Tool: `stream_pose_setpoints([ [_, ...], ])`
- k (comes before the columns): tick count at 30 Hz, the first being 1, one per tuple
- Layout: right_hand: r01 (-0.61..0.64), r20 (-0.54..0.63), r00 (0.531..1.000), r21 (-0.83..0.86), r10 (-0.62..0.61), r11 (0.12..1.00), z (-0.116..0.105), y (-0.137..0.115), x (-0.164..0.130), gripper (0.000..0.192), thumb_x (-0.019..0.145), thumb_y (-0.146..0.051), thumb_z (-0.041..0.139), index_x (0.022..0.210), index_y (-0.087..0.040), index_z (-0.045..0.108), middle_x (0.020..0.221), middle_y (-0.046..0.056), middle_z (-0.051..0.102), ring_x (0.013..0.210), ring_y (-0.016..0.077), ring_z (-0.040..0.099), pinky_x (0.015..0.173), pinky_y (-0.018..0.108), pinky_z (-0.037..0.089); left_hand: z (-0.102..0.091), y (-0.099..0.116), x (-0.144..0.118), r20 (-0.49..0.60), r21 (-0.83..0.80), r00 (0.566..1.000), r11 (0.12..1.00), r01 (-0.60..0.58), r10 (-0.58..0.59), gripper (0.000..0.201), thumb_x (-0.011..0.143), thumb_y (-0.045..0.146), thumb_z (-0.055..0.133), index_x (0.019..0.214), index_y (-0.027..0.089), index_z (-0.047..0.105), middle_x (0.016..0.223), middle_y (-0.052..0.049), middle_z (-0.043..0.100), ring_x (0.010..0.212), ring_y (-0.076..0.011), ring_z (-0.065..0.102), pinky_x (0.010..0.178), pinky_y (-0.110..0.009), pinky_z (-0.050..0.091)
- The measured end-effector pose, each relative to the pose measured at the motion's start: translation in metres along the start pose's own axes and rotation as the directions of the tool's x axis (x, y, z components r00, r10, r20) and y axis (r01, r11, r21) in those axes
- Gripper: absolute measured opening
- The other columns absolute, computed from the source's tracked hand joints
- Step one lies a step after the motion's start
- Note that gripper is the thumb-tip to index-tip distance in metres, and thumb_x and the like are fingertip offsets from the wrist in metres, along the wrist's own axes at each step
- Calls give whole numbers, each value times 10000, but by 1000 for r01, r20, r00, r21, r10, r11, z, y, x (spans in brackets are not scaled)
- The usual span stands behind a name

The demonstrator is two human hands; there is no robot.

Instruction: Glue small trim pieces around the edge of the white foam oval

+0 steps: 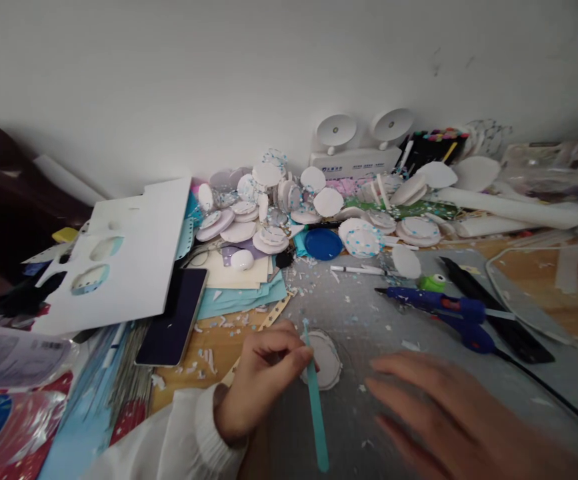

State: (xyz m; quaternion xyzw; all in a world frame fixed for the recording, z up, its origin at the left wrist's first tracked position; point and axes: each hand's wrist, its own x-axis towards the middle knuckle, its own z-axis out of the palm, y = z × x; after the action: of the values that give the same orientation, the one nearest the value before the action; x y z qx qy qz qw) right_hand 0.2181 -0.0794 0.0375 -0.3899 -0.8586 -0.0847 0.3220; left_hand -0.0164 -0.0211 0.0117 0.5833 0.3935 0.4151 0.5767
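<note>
My left hand (pixel 273 377) pinches a narrow teal strip (pixel 316 413) with a rounded near end between thumb and fingers. The strip slants across the left side of a round white disc (pixel 327 360) with a ragged rim, lying on the grey cutting mat (pixel 359 427). Whether the strip touches the disc is unclear. To the right of the disc, my right hand (pixel 453 413) hovers over the mat with its fingers stretched out and apart, somewhat blurred, holding nothing. Beyond it lies a blue hot glue gun (pixel 433 303) with a glue stick in its rear.
Many white discs (pixel 269 237), some blue-dotted, crowd the back by the wall. A blue lid (pixel 323 245), a white pen (pixel 361 270) and a black cutter (pixel 503 320) lie nearer. At left are a phone (pixel 171 320), cut white board (pixel 139 267) and wire stems (pixel 131 360).
</note>
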Motion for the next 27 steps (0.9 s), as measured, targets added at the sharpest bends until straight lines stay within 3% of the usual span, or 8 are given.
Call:
stream_pose_setpoints([
  [4, 248, -10, 969, 36, -248, 968, 28, -14, 35, 348, 1018, -95, 360, 1052, -163, 700, 982, 55, 761, 949, 189, 683, 850, 315, 553, 2, 1, 0, -6, -9, 1000, 1000, 5, -5, 359, 833, 345, 716, 537, 149, 662, 577, 10, 506, 592, -118, 471, 588, -239, 364],
  [8, 367, -42, 930, 41, -366, 929, 44, -12, 42, 387, 1022, -115, 319, 995, -129, 705, 919, 66, 755, 890, 188, 685, 822, 307, 568, 3, 2, 0, -17, -4, 1000, 1000, 10, -10, 423, 830, 404, 723, 510, 149, 611, 564, 16, 481, 587, -118, 451, 577, -241, 355],
  [12, 417, -119, 904, 29, -411, 909, 41, 1, 42, 314, 969, -79, 392, 950, -146, 698, 897, 92, 761, 900, 202, 706, 809, 322, 604, 3, 0, 0, -41, 14, 999, 1000, 20, -19, 459, 888, 435, 660, 524, 158, 624, 560, 14, 476, 571, -124, 447, 569, -253, 354],
  [15, 303, -136, 948, 109, -287, 947, 30, 19, 37, 237, 965, -99, 463, 990, -164, 690, 901, 94, 775, 903, 194, 731, 770, 305, 634, 1, 0, -1, -83, 61, 997, 998, -7, 12, 422, 943, 389, 594, 590, 170, 673, 602, -5, 528, 621, -147, 498, 640, -281, 389],
  [18, 29, -133, 991, 242, 4, 970, 25, 36, 26, 186, 923, -132, 585, 1063, -217, 675, 968, 72, 781, 857, 196, 750, 731, 332, 652, -3, 1, 0, -23, 237, 985, 958, -163, 173, 193, 901, 343, 643, 838, 179, 726, 786, -43, 623, 791, -197, 570, 767, -323, 441],
  [20, -147, -217, 950, 317, 223, 937, 29, 43, 17, 242, 866, -110, 658, 1070, -240, 667, 969, 54, 772, 848, 203, 747, 744, 358, 650, -5, 2, 1, 138, 366, 959, 887, -281, 247, 383, 794, 382, 757, 1108, 177, 678, 1034, -96, 645, 985, -259, 592, 884, -384, 471],
  [23, -283, -338, 836, 410, 433, 867, 39, 46, 8, 239, 800, -70, 709, 963, -240, 669, 835, 20, 724, 770, 184, 727, 620, 285, 626, -6, -1, 3, 355, 518, 918, 780, -350, 176, 912, 589, 450, 901, 1358, 164, 503, 1315, -175, 552, 1199, -360, 534, 1032, -513, 440],
  [27, -331, -301, 783, 539, 544, 775, 47, 46, 7, 111, 844, -138, 677, 865, -235, 629, 719, -25, 633, 565, 132, 665, 471, 221, 572, -5, -9, 6, 441, 675, 896, 636, -373, 56, 1030, 609, 373, 907, 1450, 153, 354, 1432, -227, 482, 1310, -416, 464, 1099, -612, 381],
])
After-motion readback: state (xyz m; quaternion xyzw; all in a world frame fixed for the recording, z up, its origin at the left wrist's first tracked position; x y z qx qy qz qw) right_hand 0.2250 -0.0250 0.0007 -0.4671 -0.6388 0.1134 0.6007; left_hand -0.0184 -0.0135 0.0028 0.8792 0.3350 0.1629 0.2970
